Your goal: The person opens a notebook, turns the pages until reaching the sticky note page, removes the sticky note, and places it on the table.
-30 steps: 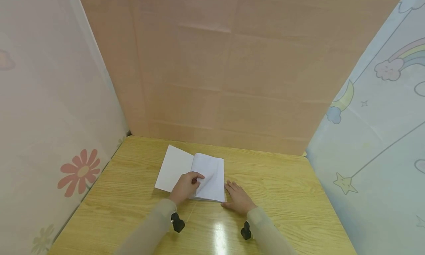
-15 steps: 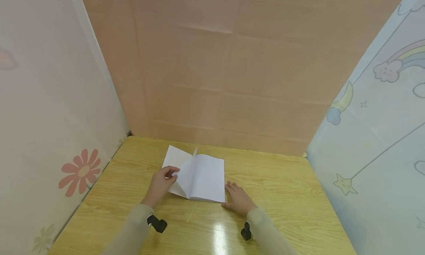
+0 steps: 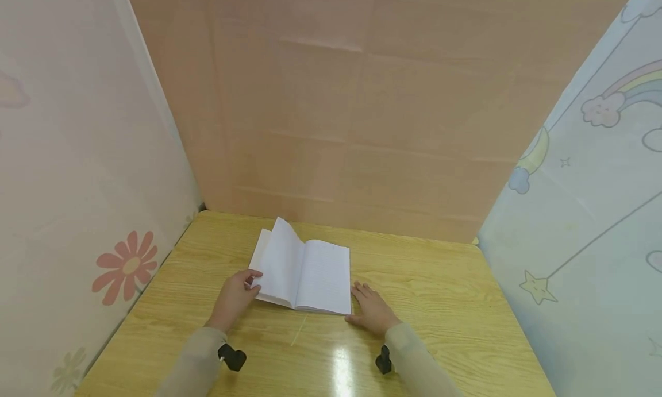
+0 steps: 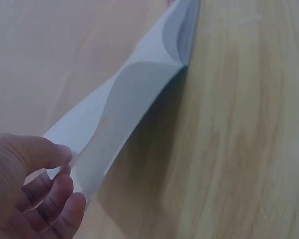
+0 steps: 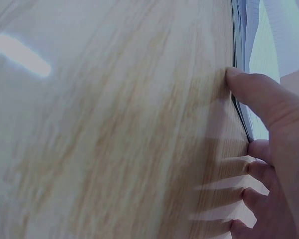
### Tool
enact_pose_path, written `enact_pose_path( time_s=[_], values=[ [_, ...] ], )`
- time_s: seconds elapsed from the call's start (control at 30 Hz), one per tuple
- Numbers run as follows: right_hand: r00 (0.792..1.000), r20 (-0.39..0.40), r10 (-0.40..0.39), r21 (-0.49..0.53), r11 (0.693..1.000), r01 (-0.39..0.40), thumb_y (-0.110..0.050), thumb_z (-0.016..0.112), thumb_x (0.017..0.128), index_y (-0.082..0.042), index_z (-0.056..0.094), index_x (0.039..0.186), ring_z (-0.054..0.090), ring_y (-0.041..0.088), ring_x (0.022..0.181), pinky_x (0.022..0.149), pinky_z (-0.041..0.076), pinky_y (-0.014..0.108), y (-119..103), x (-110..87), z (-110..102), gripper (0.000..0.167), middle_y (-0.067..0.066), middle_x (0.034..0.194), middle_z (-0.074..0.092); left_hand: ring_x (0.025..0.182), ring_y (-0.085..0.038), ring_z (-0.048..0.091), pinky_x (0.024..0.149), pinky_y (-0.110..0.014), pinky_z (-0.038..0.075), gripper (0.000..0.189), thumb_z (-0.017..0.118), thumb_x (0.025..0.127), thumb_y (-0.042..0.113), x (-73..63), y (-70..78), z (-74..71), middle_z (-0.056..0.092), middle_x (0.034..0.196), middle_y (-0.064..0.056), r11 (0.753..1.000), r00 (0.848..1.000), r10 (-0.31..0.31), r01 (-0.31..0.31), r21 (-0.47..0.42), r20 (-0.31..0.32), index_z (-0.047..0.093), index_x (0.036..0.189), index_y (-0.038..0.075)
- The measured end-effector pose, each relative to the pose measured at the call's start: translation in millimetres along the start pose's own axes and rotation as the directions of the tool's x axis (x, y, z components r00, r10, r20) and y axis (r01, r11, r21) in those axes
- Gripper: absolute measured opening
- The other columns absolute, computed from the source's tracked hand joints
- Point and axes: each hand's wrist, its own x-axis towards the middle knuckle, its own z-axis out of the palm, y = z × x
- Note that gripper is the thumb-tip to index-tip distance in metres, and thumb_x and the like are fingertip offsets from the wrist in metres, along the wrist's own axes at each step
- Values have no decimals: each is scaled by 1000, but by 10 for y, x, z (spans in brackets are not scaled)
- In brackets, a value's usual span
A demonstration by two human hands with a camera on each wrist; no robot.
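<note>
A notebook [image 3: 326, 279] with white lined pages lies spread out on the table. My left hand [image 3: 233, 298] is at its left side, pinching the edge of a page [image 3: 280, 262] between thumb and fingers. That page slants up over the left half, its far corner raised, with the cover below it. In the left wrist view the white sheet [image 4: 84, 117] curves away from the thumb. My right hand [image 3: 373, 312] rests on the table against the notebook's lower right corner, fingers extended. The right wrist view has the thumb [image 5: 261, 94] touching the notebook's edge.
The wood-grain table [image 3: 439, 305] reaches back to a tan hanging sheet [image 3: 357, 110]. Patterned fabric walls stand along the left [image 3: 93, 155] and right [image 3: 595, 224] sides. A thin pale strip [image 3: 299, 330] lies in front of the notebook.
My left hand has moved left from the middle of the notebook, bringing the page over from the right half to the left. My right hand has stayed in place.
</note>
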Motion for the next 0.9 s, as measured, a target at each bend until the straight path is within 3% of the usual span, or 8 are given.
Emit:
enact_pose_path(
  time_s=[0.3,0.47,0.67,0.9],
  values=[
    [1000,-2,3,-5,1000,-3,-52,64,87,1,37,146,27,42,142,113,27,57,19,17,16,84,21,155,28,97,-28,63,81,-47,52,27,72,84,8,11,-198,-29,67,105,-13,971,998,-15,0,238,62,69,110,6],
    [1000,-3,5,-10,1000,-5,-54,63,88,1,36,147,26,42,142,114,26,56,28,18,17,85,21,156,27,91,-26,62,77,-46,53,27,73,83,9,11,-257,-19,63,103,-13,948,995,-38,6,319,93,70,109,6],
    [1000,-3,-4,-5,1000,4,-54,62,88,1,36,147,26,42,143,114,26,56,38,16,23,85,20,156,26,88,-25,61,73,-46,54,28,75,82,11,-13,-319,18,60,106,-15,933,994,-43,5,360,98,70,110,7],
    [1000,-11,-5,0,1000,5,-53,63,87,0,36,147,26,41,143,113,26,56,41,16,35,85,20,156,27,82,-22,58,70,-44,53,27,75,81,11,-27,-341,14,58,99,-12,938,996,-12,-22,346,94,71,107,6]
  ],
)
